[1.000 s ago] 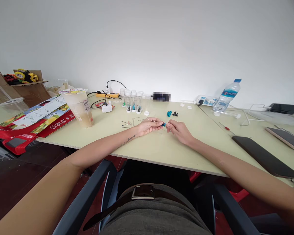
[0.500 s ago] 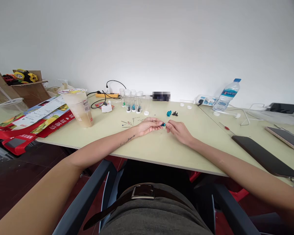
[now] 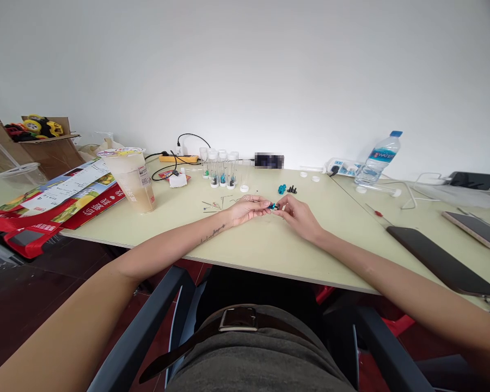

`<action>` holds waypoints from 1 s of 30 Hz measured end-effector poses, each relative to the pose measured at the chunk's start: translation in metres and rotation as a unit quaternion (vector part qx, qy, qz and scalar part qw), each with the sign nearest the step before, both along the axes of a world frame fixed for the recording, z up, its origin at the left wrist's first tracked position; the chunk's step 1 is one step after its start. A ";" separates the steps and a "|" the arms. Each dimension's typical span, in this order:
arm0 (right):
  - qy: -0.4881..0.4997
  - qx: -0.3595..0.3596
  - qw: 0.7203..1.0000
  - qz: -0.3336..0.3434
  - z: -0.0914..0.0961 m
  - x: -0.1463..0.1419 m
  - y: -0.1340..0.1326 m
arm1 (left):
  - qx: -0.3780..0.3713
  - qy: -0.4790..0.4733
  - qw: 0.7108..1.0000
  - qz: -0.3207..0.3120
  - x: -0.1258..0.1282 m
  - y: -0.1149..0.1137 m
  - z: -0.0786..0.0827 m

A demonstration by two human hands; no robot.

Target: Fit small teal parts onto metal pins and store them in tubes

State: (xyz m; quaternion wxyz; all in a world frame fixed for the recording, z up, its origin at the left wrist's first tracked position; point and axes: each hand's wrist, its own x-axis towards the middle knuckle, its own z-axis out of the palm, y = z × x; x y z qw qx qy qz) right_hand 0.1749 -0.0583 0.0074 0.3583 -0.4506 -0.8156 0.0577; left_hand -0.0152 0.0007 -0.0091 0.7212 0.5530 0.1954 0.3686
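Note:
Between my hands, just above the table, is a small blue and black part (image 3: 274,206), too small to make out exactly. My left hand (image 3: 251,210) pinches its left end between thumb and fingers. On its right end, the thumb and fingertips of my right hand (image 3: 297,216) are closed. Behind the hands lie several small teal parts (image 3: 282,189) and, beside them, several black parts (image 3: 292,190). Thin metal rods (image 3: 212,207) are scattered to the left of my left hand. Farther back, several clear tubes (image 3: 222,170) stand upright with small coloured pieces inside.
A tall drink cup (image 3: 133,182) stands at left beside a red paper bag (image 3: 85,204). Toward the right are a water bottle (image 3: 378,159), a power strip (image 3: 345,167), a red-tipped thin tool (image 3: 378,214) and a dark phone (image 3: 441,260). Cables run along the wall.
My right hand's fingers have shifted from a curled grip to a more extended pinch, showing more of the blue and black part. My left hand has stayed nearly still.

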 end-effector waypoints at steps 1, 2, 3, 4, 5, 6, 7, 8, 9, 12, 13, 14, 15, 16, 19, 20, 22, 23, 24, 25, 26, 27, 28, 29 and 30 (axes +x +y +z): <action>0.002 0.002 1.000 -0.001 0.000 0.000 0.000 | -0.001 0.000 1.000 0.000 0.000 0.000 0.000; 0.002 0.000 1.000 0.000 0.000 0.000 0.000 | -0.001 0.001 1.000 -0.001 0.000 0.000 0.000; -0.001 -0.005 1.000 0.003 0.000 0.000 0.000 | 0.000 0.002 1.000 -0.003 0.000 0.000 0.000; -0.006 -0.013 1.000 0.009 0.001 0.000 0.000 | 0.002 0.004 1.000 -0.005 0.000 -0.001 0.000; -0.012 -0.022 1.000 0.016 0.001 0.001 0.000 | 0.003 0.006 1.000 -0.008 0.000 -0.001 0.000; -0.017 -0.029 0.999 0.024 0.001 0.001 0.000 | 0.005 0.008 1.000 -0.010 0.000 -0.001 0.000; -0.021 -0.033 0.999 0.032 0.001 0.001 0.000 | 0.007 0.009 1.000 -0.012 0.000 -0.001 0.000; -0.024 -0.035 0.998 0.036 0.001 0.001 0.000 | 0.008 0.010 1.000 -0.014 0.000 -0.001 0.000; -0.024 -0.034 0.999 0.035 0.001 0.001 0.000 | 0.007 0.010 1.000 -0.014 0.000 -0.001 0.000; -0.013 -0.018 1.000 0.015 0.000 0.001 0.001 | 0.004 0.002 1.000 -0.010 0.000 0.000 0.000; -0.007 -0.009 1.000 0.008 -0.001 0.000 0.001 | 0.002 -0.001 1.000 -0.007 0.000 0.001 0.000; -0.001 0.000 1.000 0.004 -0.001 0.000 0.001 | -0.001 -0.004 1.000 -0.005 0.000 0.001 0.000; 0.004 0.008 1.000 0.001 -0.002 0.000 0.001 | -0.003 -0.006 1.000 -0.005 0.000 0.001 0.000; 0.006 0.013 1.000 0.000 -0.002 0.000 0.001 | -0.004 -0.007 1.000 -0.005 0.000 0.001 0.000; -0.005 0.001 1.000 0.003 -0.001 0.001 0.001 | 0.001 -0.001 1.000 -0.012 0.000 0.000 0.000; -0.012 -0.008 1.000 0.008 0.000 0.001 0.000 | 0.004 0.003 1.000 -0.015 0.000 0.000 0.001; -0.022 -0.021 0.999 0.020 0.001 0.001 0.000 | 0.007 0.007 1.000 -0.017 0.000 -0.001 0.001; -0.025 -0.026 0.999 0.026 0.001 0.001 -0.001 | 0.007 0.008 1.000 -0.017 0.000 -0.001 0.001; -0.024 -0.027 0.999 0.029 0.001 0.001 -0.001 | 0.007 0.009 1.000 -0.015 0.000 -0.001 0.001; -0.022 -0.027 0.999 0.028 0.001 0.001 0.000 | 0.006 0.008 1.000 -0.013 0.000 -0.001 0.001; -0.020 -0.024 0.999 0.024 0.001 0.001 0.000 | 0.004 0.006 1.000 -0.010 0.000 -0.001 0.001; -0.016 -0.019 1.000 0.018 0.001 0.001 0.000 | 0.002 0.004 1.000 -0.008 0.000 -0.001 0.001; -0.012 -0.011 1.000 0.011 0.000 0.000 0.001 | 0.000 0.001 1.000 -0.006 0.000 0.000 0.001; -0.008 -0.004 1.000 0.006 0.000 0.000 0.001 | -0.003 -0.001 1.000 -0.004 0.000 0.000 0.001; -0.006 0.002 1.000 0.003 0.000 0.000 0.001 | -0.005 -0.003 1.000 -0.003 0.000 0.000 0.000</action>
